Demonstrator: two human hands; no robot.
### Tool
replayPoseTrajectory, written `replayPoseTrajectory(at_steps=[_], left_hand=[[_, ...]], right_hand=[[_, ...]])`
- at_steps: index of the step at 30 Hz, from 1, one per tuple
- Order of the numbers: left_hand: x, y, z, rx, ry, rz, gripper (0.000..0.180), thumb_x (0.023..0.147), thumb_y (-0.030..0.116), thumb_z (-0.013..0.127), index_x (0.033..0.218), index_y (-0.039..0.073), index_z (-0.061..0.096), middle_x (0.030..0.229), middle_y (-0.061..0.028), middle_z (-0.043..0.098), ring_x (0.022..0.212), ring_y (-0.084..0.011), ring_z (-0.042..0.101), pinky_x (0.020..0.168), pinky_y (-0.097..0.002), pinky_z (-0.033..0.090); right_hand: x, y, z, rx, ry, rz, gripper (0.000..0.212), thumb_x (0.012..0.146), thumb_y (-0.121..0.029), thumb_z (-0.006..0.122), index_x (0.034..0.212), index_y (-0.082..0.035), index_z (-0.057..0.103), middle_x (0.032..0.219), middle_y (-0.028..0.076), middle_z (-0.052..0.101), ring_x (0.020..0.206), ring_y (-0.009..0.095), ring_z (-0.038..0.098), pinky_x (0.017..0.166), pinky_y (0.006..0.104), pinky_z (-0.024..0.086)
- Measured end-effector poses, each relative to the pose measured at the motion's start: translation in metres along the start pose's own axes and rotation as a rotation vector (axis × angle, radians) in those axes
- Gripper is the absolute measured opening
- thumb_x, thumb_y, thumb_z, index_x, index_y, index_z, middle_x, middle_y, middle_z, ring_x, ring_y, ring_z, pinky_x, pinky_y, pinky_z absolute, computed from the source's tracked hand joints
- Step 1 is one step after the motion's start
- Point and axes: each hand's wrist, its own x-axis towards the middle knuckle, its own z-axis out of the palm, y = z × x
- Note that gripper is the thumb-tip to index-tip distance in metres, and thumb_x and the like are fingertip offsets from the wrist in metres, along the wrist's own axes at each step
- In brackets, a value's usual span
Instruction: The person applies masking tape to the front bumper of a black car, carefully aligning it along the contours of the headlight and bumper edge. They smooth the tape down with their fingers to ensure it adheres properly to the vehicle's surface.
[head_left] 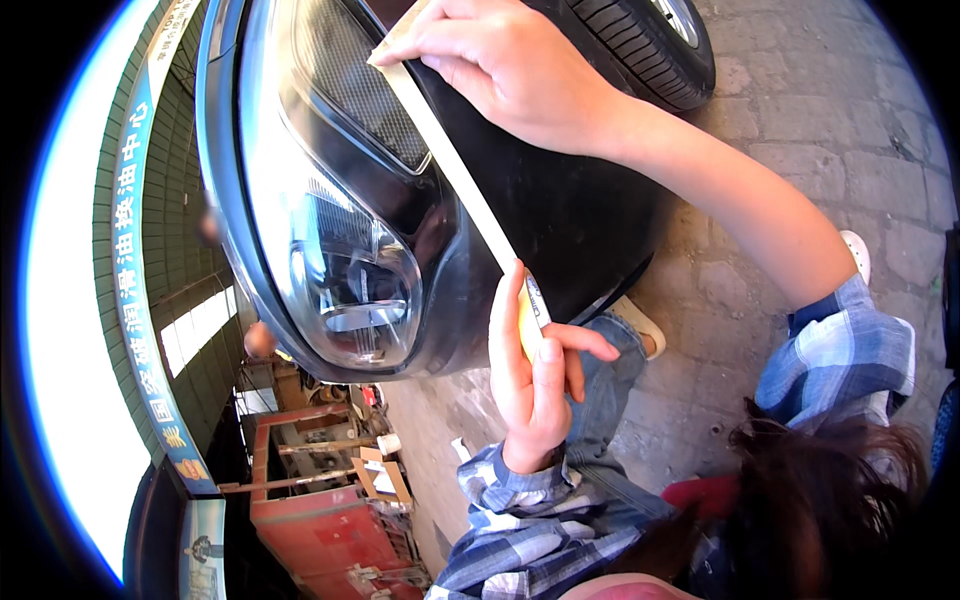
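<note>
The car's headlight sits at the left. Your left hand grips a roll of masking tape, fingers curled around it. The tape strip runs taut up across the dark bumper to your right hand, which pinches and presses its end.

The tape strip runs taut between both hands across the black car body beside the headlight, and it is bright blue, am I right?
Not quite: the head view shows the tape strip is beige, not blue. It does run between the right hand and left hand, across the black car body beside the headlight.
</note>
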Motion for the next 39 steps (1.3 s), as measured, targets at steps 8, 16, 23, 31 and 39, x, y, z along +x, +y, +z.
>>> replayPoseTrajectory(at_steps=[8, 16, 23, 31, 39], left_hand=[[0.004, 0.003, -0.01, -0.349, -0.173, -0.251, 0.064, 0.105, 0.014, 0.037, 0.158, 0.005, 0.002, 0.086, -0.0196, 0.07, 0.043, -0.007, 0.049, 0.046, -0.0174, 0.041], [0.002, -0.003, -0.016, -0.499, -0.154, -0.334, 0.065, 0.105, 0.017, 0.038, 0.156, 0.0, 0.002, 0.078, -0.0273, 0.067, 0.034, -0.0113, 0.047, 0.036, -0.0186, 0.036], [-0.006, -0.012, -0.028, -0.831, -0.311, -0.337, 0.068, 0.106, 0.017, 0.038, 0.158, 0.009, -0.005, 0.08, -0.0276, 0.066, 0.035, -0.0116, 0.045, 0.04, -0.0199, 0.04], [0.002, -0.022, -0.036, -0.787, -0.197, -0.318, 0.066, 0.106, 0.018, 0.041, 0.158, 0.004, 0.003, 0.077, -0.026, 0.065, 0.033, -0.0109, 0.044, 0.037, -0.0183, 0.037], [0.002, -0.025, -0.036, -0.76, -0.18, -0.326, 0.064, 0.106, 0.018, 0.039, 0.158, 0.005, 0.003, 0.078, -0.0272, 0.065, 0.032, -0.0113, 0.044, 0.035, -0.0186, 0.036]], right_hand=[[-0.007, -0.013, -0.006, -0.117, -0.065, 0.05, 0.018, 0.089, -0.007, 0.063, 0.104, -0.003, 0.071, 0.094, 0.011, 0.06, 0.089, 0.029, 0.057, 0.08, 0.0384, 0.046], [-0.008, -0.019, -0.008, -0.178, -0.111, 0.117, 0.03, 0.087, -0.019, 0.067, 0.114, -0.008, 0.07, 0.095, 0.011, 0.056, 0.09, 0.028, 0.053, 0.081, 0.0402, 0.043], [-0.015, -0.011, -0.007, -0.29, -0.129, 0.108, 0.036, 0.085, -0.021, 0.069, 0.118, -0.008, 0.068, 0.097, 0.011, 0.055, 0.091, 0.028, 0.052, 0.081, 0.0403, 0.042], [-0.012, -0.022, -0.006, -0.297, -0.115, 0.088, 0.036, 0.083, -0.018, 0.07, 0.117, -0.007, 0.068, 0.091, 0.009, 0.054, 0.087, 0.027, 0.052, 0.078, 0.0385, 0.043], [-0.024, -0.027, 0.006, -0.458, -0.051, 0.058, 0.025, 0.083, -0.012, 0.07, 0.107, -0.006, 0.069, 0.081, 0.004, 0.057, 0.08, 0.021, 0.055, 0.071, 0.0336, 0.046]])
